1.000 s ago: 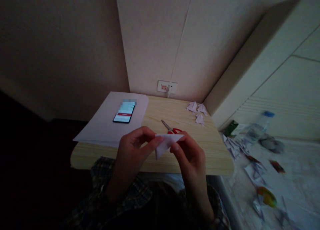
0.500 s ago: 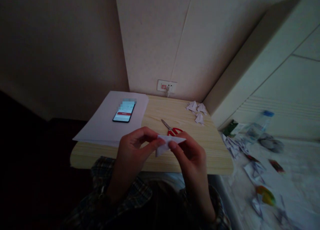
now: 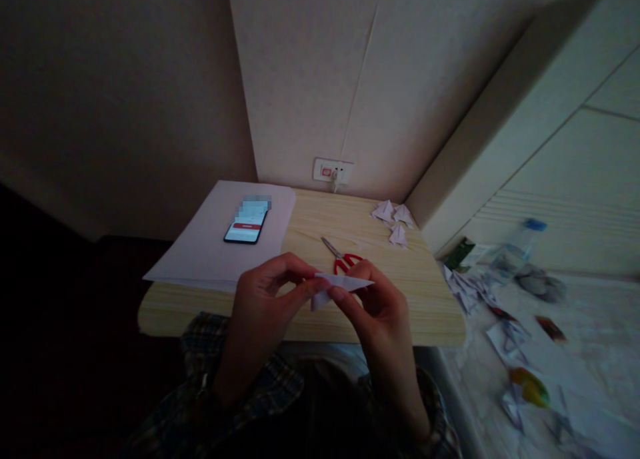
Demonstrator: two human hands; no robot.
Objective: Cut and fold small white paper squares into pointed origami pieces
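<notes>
A small folded piece of white paper [image 3: 350, 282] is held up over the near part of the wooden table [image 3: 310, 222]. My left hand [image 3: 273, 299] pinches its left end between thumb and fingers. With thumb and fingers, my right hand [image 3: 377, 306] grips the paper close to its middle, and a pointed tip sticks out to the right. Just beyond my right hand lie red-handled scissors [image 3: 341, 255], their handles partly hidden by it. Several folded paper figures [image 3: 398, 235] sit at the table's far right corner.
Left on the table, a phone [image 3: 247, 224] with a lit screen rests on white paper sheets [image 3: 200, 259]. A wall socket [image 3: 333, 171] with a plug is behind the table. To the right, a white surface holds a plastic bottle [image 3: 517, 249] and more folded paper [image 3: 463, 289].
My right thumb has shifted slightly left along the folded paper, and the paper's right part has tilted flatter. My left hand keeps its pinch.
</notes>
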